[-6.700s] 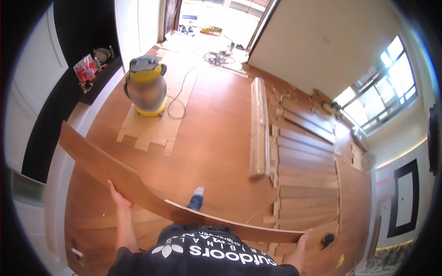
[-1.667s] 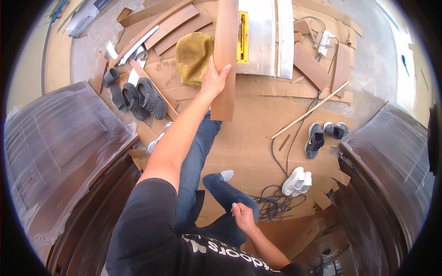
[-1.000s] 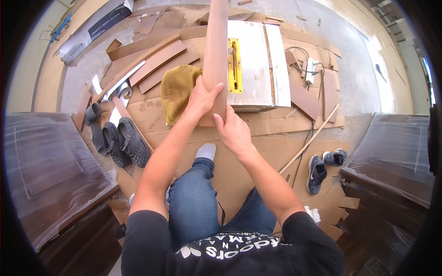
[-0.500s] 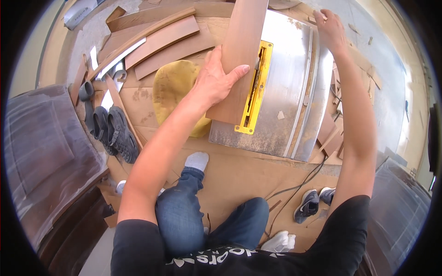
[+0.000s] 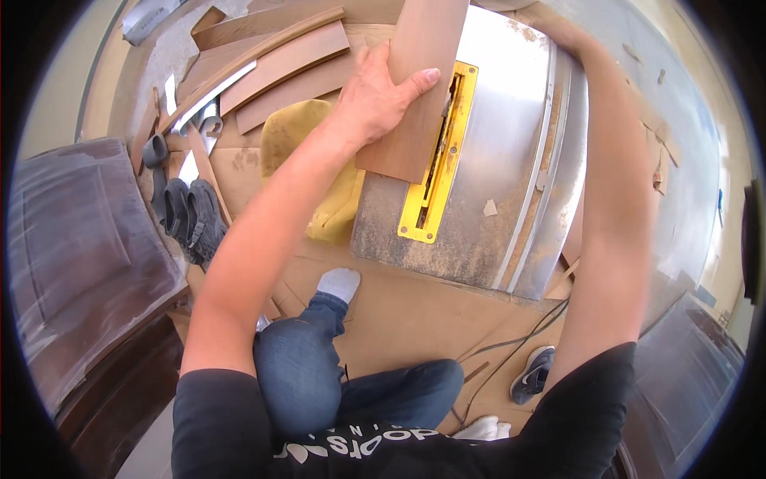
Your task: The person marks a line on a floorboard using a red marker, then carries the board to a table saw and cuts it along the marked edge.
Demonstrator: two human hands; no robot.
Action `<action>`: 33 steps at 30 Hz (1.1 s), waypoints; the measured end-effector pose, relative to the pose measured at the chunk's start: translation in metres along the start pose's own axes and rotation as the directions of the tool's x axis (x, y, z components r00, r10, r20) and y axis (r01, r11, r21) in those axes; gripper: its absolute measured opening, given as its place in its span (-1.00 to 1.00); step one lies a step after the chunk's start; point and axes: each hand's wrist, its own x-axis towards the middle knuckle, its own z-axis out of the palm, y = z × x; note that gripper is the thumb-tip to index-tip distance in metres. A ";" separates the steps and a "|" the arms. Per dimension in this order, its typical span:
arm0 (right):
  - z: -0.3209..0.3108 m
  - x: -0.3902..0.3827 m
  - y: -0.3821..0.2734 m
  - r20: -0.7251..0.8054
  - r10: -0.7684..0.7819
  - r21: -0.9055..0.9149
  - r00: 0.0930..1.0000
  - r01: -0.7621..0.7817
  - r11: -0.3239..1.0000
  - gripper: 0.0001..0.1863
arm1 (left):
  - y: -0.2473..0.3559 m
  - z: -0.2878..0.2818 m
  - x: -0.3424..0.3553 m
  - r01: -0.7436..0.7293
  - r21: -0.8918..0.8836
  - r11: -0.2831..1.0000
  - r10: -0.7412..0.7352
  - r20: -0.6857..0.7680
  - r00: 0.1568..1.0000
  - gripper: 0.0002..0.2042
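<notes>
A brown wooden board (image 5: 427, 72) lies lengthwise on the metal table of a table saw (image 5: 499, 152), along the left side of its yellow slotted insert plate (image 5: 439, 152). My left hand (image 5: 381, 96) grips the board's left edge, thumb across the top face. The board's near end overlaps part of the yellow plate, and its far end runs out of view. A dark blade shows in the slot beside the board. My right hand (image 5: 550, 25) reaches to the saw's far right corner; its fingers are blurred and partly cut off at the top edge.
Left of the saw sit a yellow cloth-like bag (image 5: 315, 172) and several wooden strips (image 5: 287, 64). Dark clogs (image 5: 203, 219) stand at the left. Black cords (image 5: 519, 339) and a sneaker (image 5: 532, 375) lie at the right, on cardboard (image 5: 391, 319). Plastic-wrapped dark panels (image 5: 88, 239) flank me.
My left hand and the board have moved away from me along the saw, baring more of the yellow plate. My right hand has reached farther forward and left.
</notes>
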 end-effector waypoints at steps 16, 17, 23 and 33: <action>0.096 -0.395 0.083 -0.495 -0.015 0.142 0.869 0.098 0.985 -0.44 | -0.013 -0.005 0.008 -0.090 0.015 0.996 0.090 -0.078 0.993 -0.14; 0.096 -0.403 0.082 -0.515 -0.009 0.091 0.857 0.065 0.994 -0.41 | -0.007 -0.004 0.005 -0.104 0.004 0.995 0.104 -0.070 0.992 -0.14; 0.095 -0.403 0.084 -0.544 -0.044 -0.020 0.838 0.039 0.999 -0.39 | -0.001 -0.005 -0.001 -0.082 0.016 0.997 0.082 -0.026 0.996 -0.13; 0.097 -0.400 0.088 -0.538 -0.064 0.002 0.841 0.077 0.997 -0.36 | 0.005 -0.007 -0.012 -0.044 0.013 0.999 0.044 -0.012 0.999 -0.15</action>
